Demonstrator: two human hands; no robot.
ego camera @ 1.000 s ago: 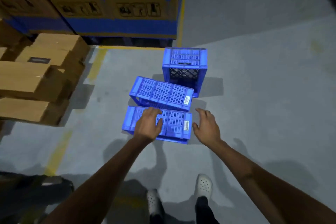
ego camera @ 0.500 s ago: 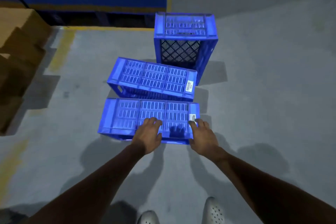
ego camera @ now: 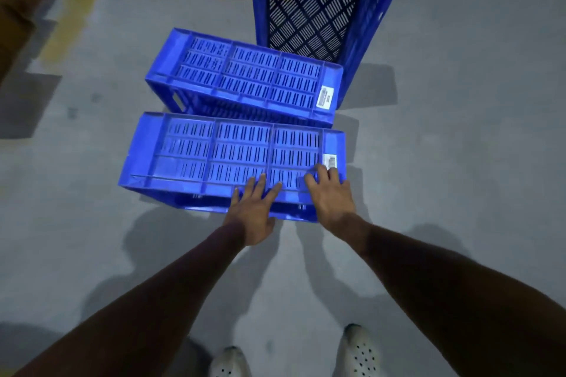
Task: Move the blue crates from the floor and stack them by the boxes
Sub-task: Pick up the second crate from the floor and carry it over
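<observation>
Well beyond the hands, upright crate [ego camera: 324,9]; just past them, middle crate [ego camera: 245,76]; directly beneath, nearest crate [ego camera: 214,150] on the floor [ego camera: 459,162]. Left hand [ego camera: 254,211], right hand [ego camera: 329,196] flat toward its right end, clasping nothing. Likely to tip leftward if lifted so off-centre.

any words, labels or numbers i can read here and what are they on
No text can be read.
White sticker on the nearest crate: print too blurred to read.
White sticker on the middle crate: barcode-like lines, too small to read.
Upright crate: no label visible.
</observation>
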